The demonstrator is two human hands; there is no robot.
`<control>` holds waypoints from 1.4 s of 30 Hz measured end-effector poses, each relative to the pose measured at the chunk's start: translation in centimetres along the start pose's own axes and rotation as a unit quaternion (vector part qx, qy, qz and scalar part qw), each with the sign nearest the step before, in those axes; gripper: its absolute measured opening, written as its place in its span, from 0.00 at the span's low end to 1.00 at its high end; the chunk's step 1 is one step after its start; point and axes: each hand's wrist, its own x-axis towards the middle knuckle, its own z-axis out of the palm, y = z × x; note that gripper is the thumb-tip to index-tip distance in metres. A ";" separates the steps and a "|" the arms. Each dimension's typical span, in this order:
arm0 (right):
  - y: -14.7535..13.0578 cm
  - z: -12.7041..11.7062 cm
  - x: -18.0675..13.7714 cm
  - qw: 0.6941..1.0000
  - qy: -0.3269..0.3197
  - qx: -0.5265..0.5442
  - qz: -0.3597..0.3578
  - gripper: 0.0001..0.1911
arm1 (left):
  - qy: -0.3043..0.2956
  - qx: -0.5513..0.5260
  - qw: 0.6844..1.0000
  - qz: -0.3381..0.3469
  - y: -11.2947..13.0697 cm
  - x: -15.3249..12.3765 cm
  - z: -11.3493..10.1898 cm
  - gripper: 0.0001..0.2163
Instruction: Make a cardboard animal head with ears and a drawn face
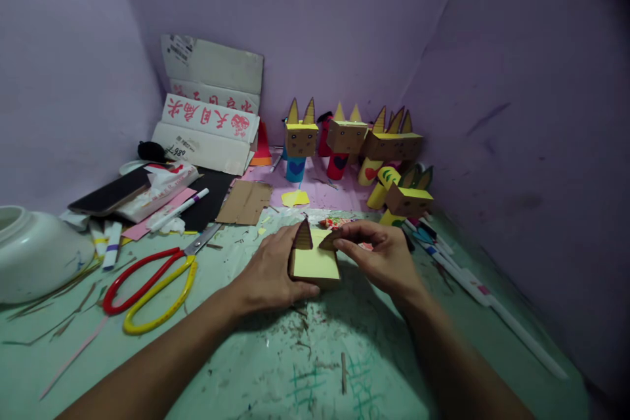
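A small cardboard box [315, 265] with a yellow top lies on the green table [275, 367] in front of me. One pointed cardboard ear [303, 236] stands upright at the box's far left corner. My left hand [268, 272] wraps round the box's left side and holds it down. My right hand [381, 252] pinches a second cardboard ear [331, 240] at the box's far right corner, and that ear is tilted.
Red and yellow scissors [152, 282] lie to the left, with a white bowl [34, 252], markers, a phone and paper scraps beyond. Several finished cardboard box figures [347, 138] stand at the back by the purple wall. Pens [443, 256] lie along the right.
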 end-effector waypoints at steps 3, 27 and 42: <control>0.2 -0.2 0.1 1.000 -0.015 0.000 0.008 0.03 | 0.002 -0.006 1.000 -0.004 0.0 0.0 0.1 0.39; 0.3 -0.3 0.5 0.996 -0.070 -0.039 0.038 0.04 | 0.155 -0.111 0.982 -0.018 0.2 0.1 -1.6 0.08; 0.2 -0.1 0.1 0.998 -0.056 -0.026 0.026 0.03 | 0.174 -0.090 0.980 -0.031 0.8 0.6 -1.1 0.03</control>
